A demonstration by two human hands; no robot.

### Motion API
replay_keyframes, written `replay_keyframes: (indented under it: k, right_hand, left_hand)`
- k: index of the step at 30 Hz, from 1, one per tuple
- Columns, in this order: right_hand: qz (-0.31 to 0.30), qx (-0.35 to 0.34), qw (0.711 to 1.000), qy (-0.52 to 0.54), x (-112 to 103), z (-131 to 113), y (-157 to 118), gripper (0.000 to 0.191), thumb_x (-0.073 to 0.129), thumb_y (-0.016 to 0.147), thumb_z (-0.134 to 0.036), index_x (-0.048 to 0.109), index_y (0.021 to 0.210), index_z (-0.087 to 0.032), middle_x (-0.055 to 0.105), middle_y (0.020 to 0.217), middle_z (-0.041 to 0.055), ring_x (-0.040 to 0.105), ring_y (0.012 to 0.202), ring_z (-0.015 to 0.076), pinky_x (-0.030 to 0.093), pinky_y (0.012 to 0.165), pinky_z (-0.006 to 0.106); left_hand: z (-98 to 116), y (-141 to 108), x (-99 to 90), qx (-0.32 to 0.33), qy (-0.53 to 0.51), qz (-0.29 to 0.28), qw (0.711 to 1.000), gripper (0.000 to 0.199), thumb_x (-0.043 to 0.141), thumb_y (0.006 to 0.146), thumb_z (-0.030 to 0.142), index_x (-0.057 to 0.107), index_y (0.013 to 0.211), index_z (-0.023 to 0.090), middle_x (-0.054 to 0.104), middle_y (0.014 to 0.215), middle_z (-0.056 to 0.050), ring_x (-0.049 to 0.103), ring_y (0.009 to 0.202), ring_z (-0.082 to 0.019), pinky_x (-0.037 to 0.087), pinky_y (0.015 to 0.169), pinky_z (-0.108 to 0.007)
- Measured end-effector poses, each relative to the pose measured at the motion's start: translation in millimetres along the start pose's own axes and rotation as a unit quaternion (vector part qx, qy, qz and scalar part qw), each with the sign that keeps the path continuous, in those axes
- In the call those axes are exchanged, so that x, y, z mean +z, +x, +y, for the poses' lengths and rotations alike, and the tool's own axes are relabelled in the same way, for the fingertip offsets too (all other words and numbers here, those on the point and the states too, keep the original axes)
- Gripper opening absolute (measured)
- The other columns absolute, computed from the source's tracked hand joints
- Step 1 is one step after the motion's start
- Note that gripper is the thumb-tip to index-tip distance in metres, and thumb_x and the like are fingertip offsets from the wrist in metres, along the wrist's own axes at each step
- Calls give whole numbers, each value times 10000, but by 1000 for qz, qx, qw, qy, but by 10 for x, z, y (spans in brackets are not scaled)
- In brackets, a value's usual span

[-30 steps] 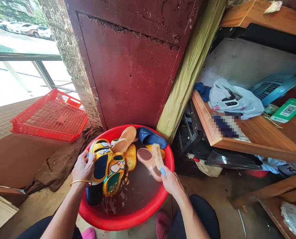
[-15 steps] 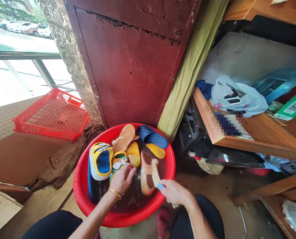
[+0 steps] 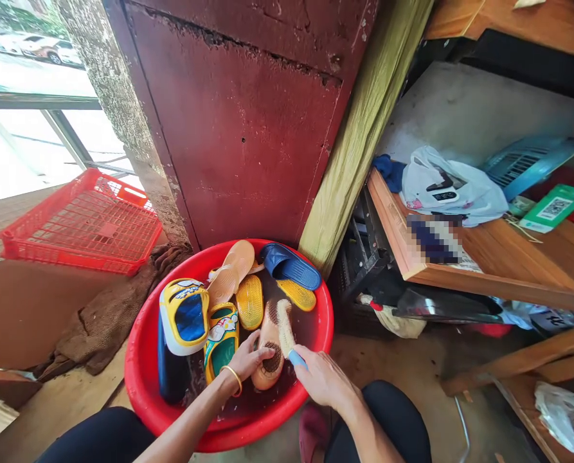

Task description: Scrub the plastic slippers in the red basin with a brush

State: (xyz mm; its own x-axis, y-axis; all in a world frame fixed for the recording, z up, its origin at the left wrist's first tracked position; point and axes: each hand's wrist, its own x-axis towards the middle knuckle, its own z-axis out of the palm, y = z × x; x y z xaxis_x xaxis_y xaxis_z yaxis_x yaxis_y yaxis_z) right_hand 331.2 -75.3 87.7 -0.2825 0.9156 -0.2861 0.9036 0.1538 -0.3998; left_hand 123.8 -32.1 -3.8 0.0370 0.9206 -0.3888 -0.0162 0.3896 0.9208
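My right hand [image 3: 322, 376] is closed round the blue handle of a scrubbing brush [image 3: 285, 326]. Its pale bristles lie against a tan sandal [image 3: 266, 378], which is turned sole up in the dark water of a red basin [image 3: 328, 315]. My left hand [image 3: 248, 360] grips that sandal's left side, thumb over the brown tread; its other fingertips are partly hidden. Close to my left hand are a yellow-and-green slipper [image 3: 223, 341] and a yellow-and-white slipper [image 3: 185, 315] with a blue inside. Behind them are another tan sandal [image 3: 233, 270] and a yellow slipper [image 3: 250, 302].
A blue slide [image 3: 294, 267] and another yellow slipper [image 3: 297, 294] lie at the basin's back right. A red plastic crate [image 3: 84, 225] is at the left, beside a brown cloth [image 3: 96, 328]. The dark red door [image 3: 248, 141] stands behind; wooden shelving [image 3: 489, 276] is on the right.
My left hand has moved right and down from above the yellow-and-green slipper onto the tan sandal. The brush has shifted left over the sole. The view has turned slightly.
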Motion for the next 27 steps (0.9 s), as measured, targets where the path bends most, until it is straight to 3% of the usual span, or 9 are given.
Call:
replay_keyframes:
  k: [4, 8, 11, 14, 17, 22, 27]
  right_hand:
    - [34, 40, 998, -40, 96, 11, 196, 478, 453, 950, -250, 563, 1411, -315, 778, 1064, 60, 705, 1028, 261, 464, 852, 333]
    - [86, 61, 994, -38, 81, 46, 365, 482, 427, 979, -267, 545, 1441, -336, 777, 1114, 50, 710, 1040, 241, 487, 866, 330]
    - [116, 40, 992, -27, 115, 24, 396, 488, 427, 985, -258, 537, 1460, -287, 788, 1066, 66, 726, 1001, 236, 504, 848, 314]
    - [154, -10, 988, 7, 168, 7, 370, 504, 435, 984, -246, 512, 1482, -255, 786, 1085, 65, 736, 973, 218, 513, 845, 282]
    - [205, -55, 976, 49, 186, 14, 343, 499, 419, 992, -242, 506, 1483, -229, 762, 1172, 71, 723, 1024, 207, 514, 885, 268]
    - [223, -99, 969, 33, 261, -84, 307, 501, 421, 985, -246, 524, 1474, -198, 761, 1140, 101, 723, 980, 215, 537, 853, 278]
    - [161, -146, 976, -21, 438, -288, 194, 525, 516, 938, -270, 545, 1462, -283, 775, 967, 52, 723, 827, 205, 535, 756, 266]
  left_hand:
    - [281, -148, -79, 11, -40, -44, 998, 648, 754, 574, 303, 664, 1196, 144, 774, 1028, -110, 693, 1018, -312, 523, 940, -413]
    - [528, -278, -233, 68, -38, 1, 997, 490, 774, 595, 386, 728, 1033, 171, 769, 988, -83, 695, 968, -285, 539, 898, -390]
    - [652, -392, -363, 100, -27, 26, 994, 482, 793, 594, 410, 723, 1011, 179, 764, 984, -79, 700, 932, -279, 557, 856, -382]
    - [772, -540, -520, 121, -20, 10, 992, 525, 803, 625, 453, 702, 1065, 185, 762, 990, -74, 705, 897, -268, 571, 809, -362]
    - [864, -653, -683, 155, -19, 20, 988, 563, 821, 629, 473, 689, 1100, 195, 749, 1116, -87, 699, 992, -281, 572, 843, -350]
    - [745, -589, -786, 140, -18, 104, 984, 671, 802, 630, 547, 642, 1180, 197, 764, 1000, -70, 712, 878, -267, 585, 764, -361]
    - [502, -352, -796, 145, -28, 225, 963, 648, 757, 622, 603, 669, 1102, 178, 732, 1176, -122, 691, 1042, -290, 567, 880, -379]
